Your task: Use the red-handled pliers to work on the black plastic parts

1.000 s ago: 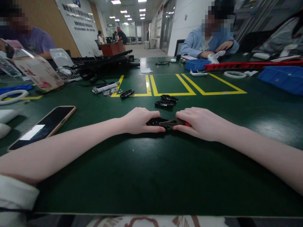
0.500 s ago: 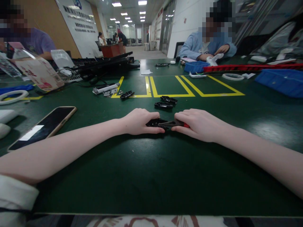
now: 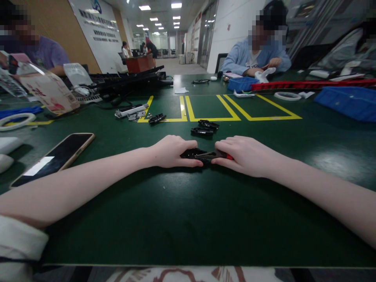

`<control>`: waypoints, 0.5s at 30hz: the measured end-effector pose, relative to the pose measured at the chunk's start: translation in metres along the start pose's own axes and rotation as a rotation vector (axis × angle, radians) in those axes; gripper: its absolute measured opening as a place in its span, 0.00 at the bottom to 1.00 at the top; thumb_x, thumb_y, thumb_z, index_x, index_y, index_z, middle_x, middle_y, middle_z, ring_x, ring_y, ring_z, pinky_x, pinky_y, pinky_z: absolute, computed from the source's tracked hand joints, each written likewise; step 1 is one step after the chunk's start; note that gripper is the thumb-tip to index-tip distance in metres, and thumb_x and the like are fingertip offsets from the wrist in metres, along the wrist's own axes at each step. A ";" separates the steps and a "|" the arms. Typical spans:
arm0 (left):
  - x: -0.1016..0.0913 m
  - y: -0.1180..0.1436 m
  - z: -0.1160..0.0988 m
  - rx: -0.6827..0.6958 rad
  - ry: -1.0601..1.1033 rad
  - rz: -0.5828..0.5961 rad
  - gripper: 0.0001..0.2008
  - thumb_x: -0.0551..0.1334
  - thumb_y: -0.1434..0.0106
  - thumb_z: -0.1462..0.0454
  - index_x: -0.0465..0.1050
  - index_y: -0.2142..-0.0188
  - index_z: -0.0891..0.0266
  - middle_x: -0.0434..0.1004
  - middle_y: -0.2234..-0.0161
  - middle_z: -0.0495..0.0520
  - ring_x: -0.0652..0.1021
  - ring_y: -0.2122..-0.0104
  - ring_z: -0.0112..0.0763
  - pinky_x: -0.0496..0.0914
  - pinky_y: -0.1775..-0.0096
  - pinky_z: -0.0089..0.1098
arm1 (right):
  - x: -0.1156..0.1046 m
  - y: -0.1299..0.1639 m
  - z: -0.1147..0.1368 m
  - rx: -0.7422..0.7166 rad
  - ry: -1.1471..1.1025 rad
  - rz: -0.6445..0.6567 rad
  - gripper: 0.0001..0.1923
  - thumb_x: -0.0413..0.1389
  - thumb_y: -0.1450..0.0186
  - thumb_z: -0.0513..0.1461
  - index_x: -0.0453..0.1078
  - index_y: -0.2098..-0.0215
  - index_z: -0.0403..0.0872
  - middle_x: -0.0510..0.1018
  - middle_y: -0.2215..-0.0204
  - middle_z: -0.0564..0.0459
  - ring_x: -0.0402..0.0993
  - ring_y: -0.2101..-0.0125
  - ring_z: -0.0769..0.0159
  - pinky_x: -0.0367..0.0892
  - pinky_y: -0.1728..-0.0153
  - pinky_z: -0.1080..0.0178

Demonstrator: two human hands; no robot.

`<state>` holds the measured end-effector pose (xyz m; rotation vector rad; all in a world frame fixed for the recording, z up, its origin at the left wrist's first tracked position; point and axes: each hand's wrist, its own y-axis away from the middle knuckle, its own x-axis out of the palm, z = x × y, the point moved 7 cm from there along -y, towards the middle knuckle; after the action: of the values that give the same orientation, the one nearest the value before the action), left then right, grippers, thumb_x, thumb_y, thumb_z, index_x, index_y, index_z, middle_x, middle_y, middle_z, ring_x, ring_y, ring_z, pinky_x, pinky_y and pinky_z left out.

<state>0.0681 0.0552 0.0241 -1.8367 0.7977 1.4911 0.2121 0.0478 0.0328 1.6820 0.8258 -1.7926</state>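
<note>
the small black part (image 3: 192,153) lies flat on the green worktop (image 3: 182,219), right under your left hand (image 3: 173,150), whose grip is closed down on it with the thumb along its near edge and the fingers curled over its far side. from the part's right end a thin dark tool (image 3: 213,155) with a red handle runs straight into your right hand (image 3: 246,154); that grip is wrapped narrow around the handle, only a sliver of red showing at the thumb. the tool's tip meets the part in the small gap between your two grips; whether it sits in the part or just on it is too small to tell. both hands rest on the worktop, knuckles up, nearly touching each other.

just beyond the grips, on the far side, two more black parts (image 3: 204,128) lie close together. further out and to the left of your left grip another black piece (image 3: 157,118) lies on the yellow tape lines (image 3: 211,109), with a white and grey strip (image 3: 131,110) beside it. well off to the left of your left forearm a phone (image 3: 54,156) lies face up, screen dark. far to the right of your right grip sits a blue bin (image 3: 348,101), with a tape roll (image 3: 287,95) near it. across the worktop one person in a light blue top (image 3: 249,56) handles something white, and another person in purple (image 3: 47,55) sits at the far left.
</note>
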 end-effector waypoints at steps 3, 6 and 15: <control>0.000 0.000 -0.001 0.003 -0.004 -0.004 0.23 0.57 0.33 0.44 0.70 0.62 0.62 0.73 0.75 0.49 0.70 0.78 0.27 0.56 0.75 0.27 | 0.000 0.000 0.000 0.003 -0.003 0.003 0.23 0.44 0.31 0.56 0.66 0.66 0.48 0.75 0.72 0.48 0.70 0.72 0.58 0.62 0.71 0.58; 0.000 0.000 0.000 0.001 0.009 -0.009 0.23 0.56 0.33 0.43 0.70 0.62 0.63 0.73 0.75 0.48 0.70 0.79 0.27 0.57 0.75 0.27 | -0.001 0.001 0.000 0.002 -0.009 0.007 0.23 0.44 0.31 0.57 0.66 0.66 0.48 0.75 0.71 0.48 0.71 0.72 0.58 0.62 0.71 0.58; -0.001 0.001 0.000 0.001 0.050 -0.013 0.24 0.56 0.34 0.43 0.70 0.63 0.62 0.72 0.76 0.48 0.69 0.79 0.27 0.56 0.75 0.27 | -0.005 0.005 0.001 -0.003 0.000 -0.040 0.23 0.44 0.31 0.57 0.66 0.67 0.49 0.76 0.71 0.48 0.70 0.72 0.58 0.61 0.70 0.58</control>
<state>0.0673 0.0545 0.0250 -1.8820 0.8088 1.4414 0.2156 0.0439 0.0374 1.6749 0.8682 -1.8168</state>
